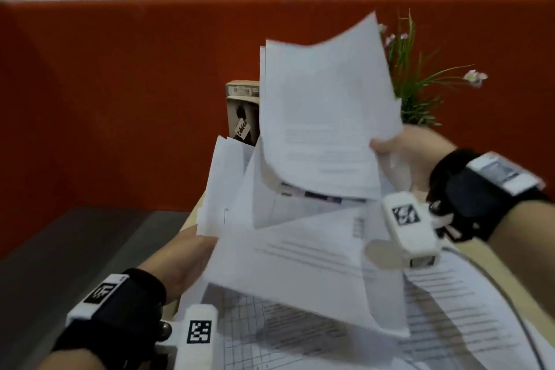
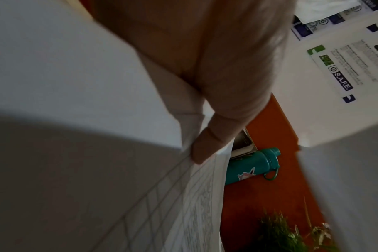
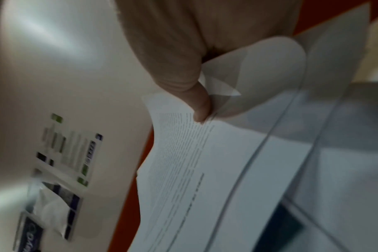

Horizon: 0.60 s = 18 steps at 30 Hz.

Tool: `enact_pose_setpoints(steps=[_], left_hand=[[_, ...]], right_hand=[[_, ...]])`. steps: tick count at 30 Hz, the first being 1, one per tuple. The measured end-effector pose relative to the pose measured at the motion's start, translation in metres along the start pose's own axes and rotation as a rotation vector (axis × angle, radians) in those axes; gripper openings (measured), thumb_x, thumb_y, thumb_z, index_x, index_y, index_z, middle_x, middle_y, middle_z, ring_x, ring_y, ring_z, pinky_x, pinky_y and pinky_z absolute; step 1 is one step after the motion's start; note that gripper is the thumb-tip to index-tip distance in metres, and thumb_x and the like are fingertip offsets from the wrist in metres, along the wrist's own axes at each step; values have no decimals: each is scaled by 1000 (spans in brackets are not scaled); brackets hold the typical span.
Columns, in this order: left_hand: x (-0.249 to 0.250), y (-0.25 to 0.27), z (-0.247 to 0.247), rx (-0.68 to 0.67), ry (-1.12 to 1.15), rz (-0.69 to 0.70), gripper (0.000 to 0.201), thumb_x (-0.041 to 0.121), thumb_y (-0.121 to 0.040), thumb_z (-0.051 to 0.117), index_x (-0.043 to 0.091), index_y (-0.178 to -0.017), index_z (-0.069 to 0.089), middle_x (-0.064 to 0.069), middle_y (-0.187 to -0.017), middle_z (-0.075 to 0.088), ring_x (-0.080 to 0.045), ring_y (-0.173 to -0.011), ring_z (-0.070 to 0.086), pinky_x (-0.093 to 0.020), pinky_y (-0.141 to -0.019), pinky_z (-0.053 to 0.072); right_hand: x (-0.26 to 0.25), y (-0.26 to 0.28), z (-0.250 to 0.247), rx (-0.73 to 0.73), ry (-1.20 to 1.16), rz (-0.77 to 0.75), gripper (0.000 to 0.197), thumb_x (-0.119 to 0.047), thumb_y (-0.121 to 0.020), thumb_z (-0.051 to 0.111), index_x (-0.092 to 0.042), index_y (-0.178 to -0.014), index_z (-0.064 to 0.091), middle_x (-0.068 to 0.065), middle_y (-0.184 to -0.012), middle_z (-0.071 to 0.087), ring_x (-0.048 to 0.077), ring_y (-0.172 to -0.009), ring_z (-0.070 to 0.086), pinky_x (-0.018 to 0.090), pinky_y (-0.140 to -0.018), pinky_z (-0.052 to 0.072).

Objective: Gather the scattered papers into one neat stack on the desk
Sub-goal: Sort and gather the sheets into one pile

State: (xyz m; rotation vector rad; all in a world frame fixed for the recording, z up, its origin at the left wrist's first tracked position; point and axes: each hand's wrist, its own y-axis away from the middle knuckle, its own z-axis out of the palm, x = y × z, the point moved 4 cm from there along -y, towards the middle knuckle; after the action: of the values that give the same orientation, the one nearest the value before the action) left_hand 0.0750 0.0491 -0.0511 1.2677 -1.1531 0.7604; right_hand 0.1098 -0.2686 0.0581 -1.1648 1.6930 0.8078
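Both hands hold a loose, fanned bundle of white papers (image 1: 300, 261) above the desk. My right hand (image 1: 399, 156) pinches the right edge of several upright sheets (image 1: 324, 117); its thumb (image 3: 201, 105) presses on a printed page (image 3: 194, 170). My left hand (image 1: 186, 255) grips the bundle's lower left side, thumb (image 2: 205, 150) on top of the sheets, above a gridded sheet (image 2: 196, 196). More printed pages (image 1: 456, 309) and a gridded page (image 1: 255, 327) lie flat on the desk beneath. The sheets stick out at different angles.
A red partition (image 1: 120, 99) runs behind the desk. A cardboard box (image 1: 241, 108) and a flowering plant (image 1: 420, 84) stand at the back. A teal bottle (image 2: 253, 163) lies near the partition. A grey surface (image 1: 60, 249) lies left; a cable (image 1: 495, 282) crosses the papers at right.
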Motion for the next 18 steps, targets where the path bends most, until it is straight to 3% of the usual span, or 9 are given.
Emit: enact_pose_setpoints(steps=[2, 5, 7, 8, 9, 11, 13, 17, 18], left_hand=[[4, 5, 2, -31, 38, 20, 15, 10, -83, 67, 16, -96, 73, -14, -84, 77, -23, -64, 72, -33, -62, 55], [1, -1, -5, 18, 128, 4, 20, 20, -95, 53, 10, -97, 70, -12, -75, 73, -21, -56, 68, -30, -58, 49], [0, -3, -8, 49, 235, -20, 34, 37, -99, 42, 20, -113, 67, -7, -88, 78, -23, -69, 75, -32, -61, 56], [2, -2, -6, 41, 230, -22, 35, 44, -97, 43, 26, -118, 65, -7, -98, 79, -25, -82, 76, -37, -69, 59], [2, 0, -4, 4, 186, -29, 34, 42, -95, 49, 26, -121, 64, -8, -108, 77, -28, -95, 74, -44, -82, 58], [0, -1, -1, -35, 62, -56, 33, 13, -90, 62, 11, -123, 62, -15, -117, 72, -36, -108, 67, -52, -100, 48], [-6, -4, -4, 8, 17, -74, 37, -11, -85, 60, 3, -119, 60, -20, -115, 70, -40, -107, 64, -52, -101, 46], [-8, -8, -8, 46, 66, -16, 46, -15, -83, 59, 7, -124, 58, -17, -116, 71, -39, -108, 65, -53, -97, 49], [-7, -8, -11, 64, 84, 6, 47, -13, -84, 59, 8, -126, 57, -17, -116, 71, -38, -107, 66, -51, -94, 51]], right_hand=[[35, 8, 27, -3, -74, 60, 35, -5, -89, 62, 2, -123, 60, 19, -124, 65, 35, -109, 63, 40, -92, 50], [79, 16, 59, -14, -220, 177, 32, 2, -89, 60, 1, -121, 61, 16, -118, 68, 33, -103, 65, 44, -96, 49], [92, 17, 72, -11, -221, 192, 31, 0, -88, 62, -1, -119, 62, 17, -116, 70, 35, -104, 66, 49, -99, 49], [93, 16, 74, -7, -212, 188, 30, -1, -87, 64, -2, -117, 63, 17, -115, 70, 35, -105, 66, 50, -99, 49], [93, 15, 76, 4, -196, 184, 30, -2, -86, 65, -3, -116, 64, 17, -115, 70, 35, -104, 66, 49, -99, 49], [90, 11, 73, 38, -114, 164, 32, -7, -82, 71, -4, -114, 67, 16, -113, 71, 34, -102, 66, 46, -96, 51], [85, 9, 65, 65, 88, 140, 33, -16, -81, 74, -4, -111, 69, 15, -109, 72, 33, -99, 67, 36, -85, 53], [73, 8, 35, 100, 342, 124, 35, -22, -83, 71, 2, -110, 69, 16, -90, 65, 29, -81, 60, 27, -53, 40], [74, 5, 26, 118, 342, 130, 36, -22, -83, 71, 2, -110, 69, 15, -90, 65, 29, -80, 60, 27, -52, 41]])
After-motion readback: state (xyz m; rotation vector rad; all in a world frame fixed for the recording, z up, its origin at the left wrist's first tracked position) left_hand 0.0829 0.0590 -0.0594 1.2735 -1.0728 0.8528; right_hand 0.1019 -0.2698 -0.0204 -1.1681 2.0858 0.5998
